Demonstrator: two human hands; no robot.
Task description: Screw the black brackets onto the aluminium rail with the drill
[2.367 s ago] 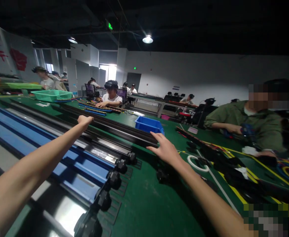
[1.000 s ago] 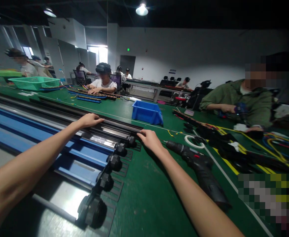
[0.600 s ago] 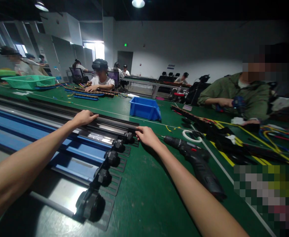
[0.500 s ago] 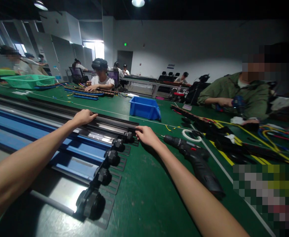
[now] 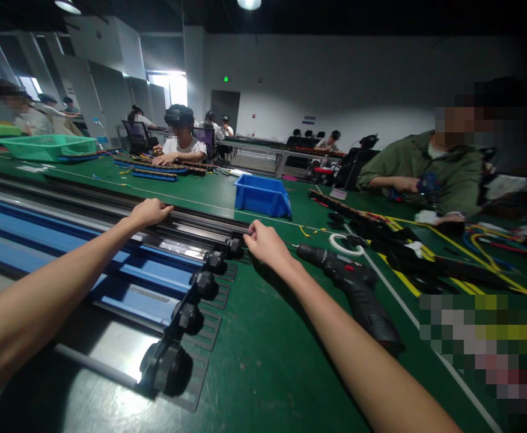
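Note:
Several long bar-shaped housings lie side by side on the green table, with blue or silvery faces and a black cable gland [image 5: 170, 367] at each near end. My left hand [image 5: 150, 212] is closed over the farthest black bar [image 5: 195, 218], its fingers mostly hidden behind the edge. At that bar's right end, my right hand [image 5: 265, 242] has thumb and index finger pinched together. Whatever small thing lies between them, if any, cannot be made out. Just right of this hand a black cordless drill [image 5: 353, 288] lies on its side, its bit directed toward the hand.
A blue bin [image 5: 263, 197] stands beyond the bars, and a green basket [image 5: 47, 148] sits far left. A white ring [image 5: 345, 244] lies behind the drill. Black parts and yellow cables [image 5: 398, 264] spread at right, before a co-worker in a green sleeve [image 5: 393, 162] holding a drill.
My right hand's index finger has risen and bent at the bar's end, with the hand slightly shifted. The left hand keeps its place on the bar. Across the table, a co-worker's hand has come up.

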